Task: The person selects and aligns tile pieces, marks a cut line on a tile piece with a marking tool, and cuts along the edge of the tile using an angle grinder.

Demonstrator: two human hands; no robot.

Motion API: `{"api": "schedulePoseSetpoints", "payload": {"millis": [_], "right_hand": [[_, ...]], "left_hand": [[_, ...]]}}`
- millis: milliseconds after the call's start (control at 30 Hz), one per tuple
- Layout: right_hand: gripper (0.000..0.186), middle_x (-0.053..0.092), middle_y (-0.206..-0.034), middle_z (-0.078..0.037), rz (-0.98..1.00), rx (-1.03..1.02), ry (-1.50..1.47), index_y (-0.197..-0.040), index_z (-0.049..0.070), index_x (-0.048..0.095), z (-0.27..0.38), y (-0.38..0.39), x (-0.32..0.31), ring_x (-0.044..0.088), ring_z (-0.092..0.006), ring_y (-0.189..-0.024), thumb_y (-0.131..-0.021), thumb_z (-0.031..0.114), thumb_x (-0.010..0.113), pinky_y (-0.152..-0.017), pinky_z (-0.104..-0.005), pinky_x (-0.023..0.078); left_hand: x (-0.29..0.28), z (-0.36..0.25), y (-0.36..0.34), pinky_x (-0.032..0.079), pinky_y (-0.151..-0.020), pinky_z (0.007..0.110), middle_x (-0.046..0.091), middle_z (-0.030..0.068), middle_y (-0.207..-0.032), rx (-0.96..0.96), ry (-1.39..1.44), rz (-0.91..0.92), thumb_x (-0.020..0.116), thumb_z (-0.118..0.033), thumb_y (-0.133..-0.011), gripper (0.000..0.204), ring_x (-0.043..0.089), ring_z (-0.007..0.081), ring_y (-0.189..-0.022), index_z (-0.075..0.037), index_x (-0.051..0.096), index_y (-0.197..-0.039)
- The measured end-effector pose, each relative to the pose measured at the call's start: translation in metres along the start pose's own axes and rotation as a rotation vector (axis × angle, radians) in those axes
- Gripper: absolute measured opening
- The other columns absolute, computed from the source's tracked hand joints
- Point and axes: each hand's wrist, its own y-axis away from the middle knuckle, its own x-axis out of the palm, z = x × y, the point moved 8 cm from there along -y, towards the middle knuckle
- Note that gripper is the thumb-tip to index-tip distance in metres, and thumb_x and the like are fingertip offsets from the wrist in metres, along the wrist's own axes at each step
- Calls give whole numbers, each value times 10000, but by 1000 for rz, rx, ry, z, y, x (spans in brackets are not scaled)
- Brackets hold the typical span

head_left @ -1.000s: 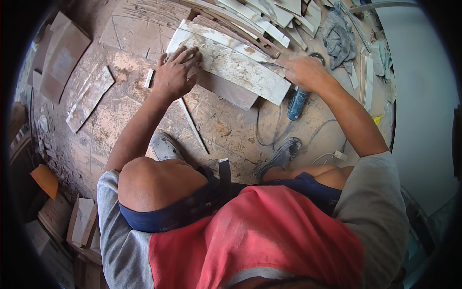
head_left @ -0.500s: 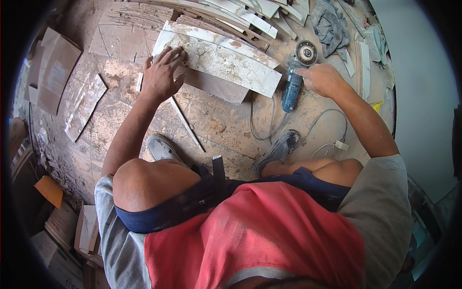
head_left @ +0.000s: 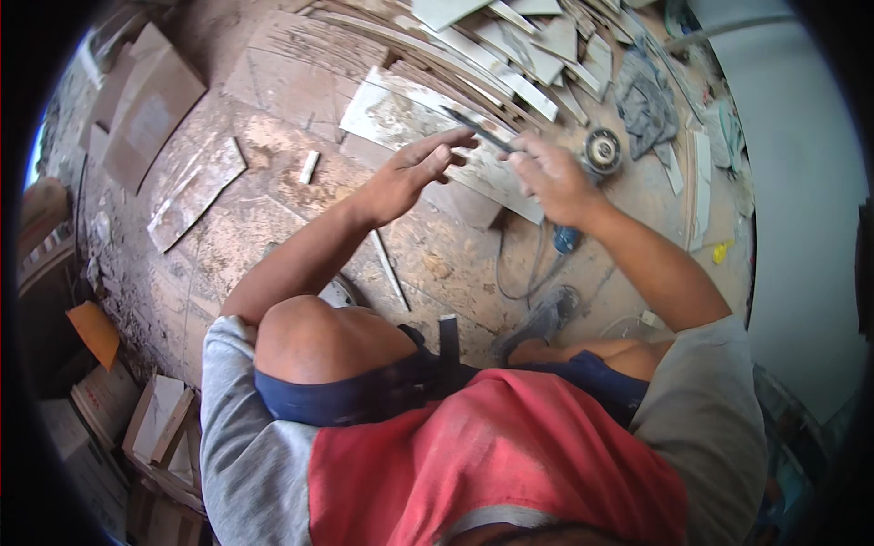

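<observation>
My right hand is closed on a thin dark pencil-like stick, which points up and to the left over a white marbled tile strip. My left hand is held just left of it with fingers stretched out and nothing in them, near the strip's lower edge. Under the strip lies a brown slab. A blue angle grinder rests on the floor behind my right wrist; its round disc shows beyond the hand, and part of its body is hidden.
Cut tile strips are piled at the far side. A grey rag lies at the far right. The grinder's cord loops near my right shoe. A broken tile piece and cardboard lie at left.
My left hand has lifted off the tile strip and moved right. My right hand has left the grinder, come inward, and now holds the dark stick. The whole view has shifted slightly.
</observation>
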Motion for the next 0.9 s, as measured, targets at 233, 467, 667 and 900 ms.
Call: {"api": "schedulePoseSetpoints", "payload": {"millis": [233,467,667,900], "right_hand": [[379,578,-643,-48,-42,-55,-62,-923,25,579,45,-46,74,563,-136,-594,-1004,387,496,-575,-316,457],[373,581,-618,-102,-49,-168,79,-810,19,545,54,-16,99,596,-214,-591,-1004,332,484,-581,-358,460],[224,656,-849,-174,-169,-229,215,-1085,0,649,112,-25,21,639,-207,-703,-938,156,583,-651,-321,490],[245,680,-920,-149,-175,-767,400,-1078,-31,643,211,-12,16,662,-230,-805,-934,162,594,-736,-306,505]], "left_hand": [[-53,-26,15,468,-935,379,624,88,-1129,258,517,-326,454,-267,-1040,269,598,205,-1065,-61,549,-1184],[-99,-61,66,478,-781,326,616,67,-881,328,341,-733,401,-354,-1050,328,561,148,-764,-56,535,-1021],[-74,-105,70,427,-576,251,523,20,-708,398,-100,-592,443,-222,-1044,247,511,94,-641,-26,590,-1073],[-42,-121,63,461,-625,333,563,108,-735,383,-510,-473,560,-113,-973,158,555,193,-669,-24,621,-1087]]}}
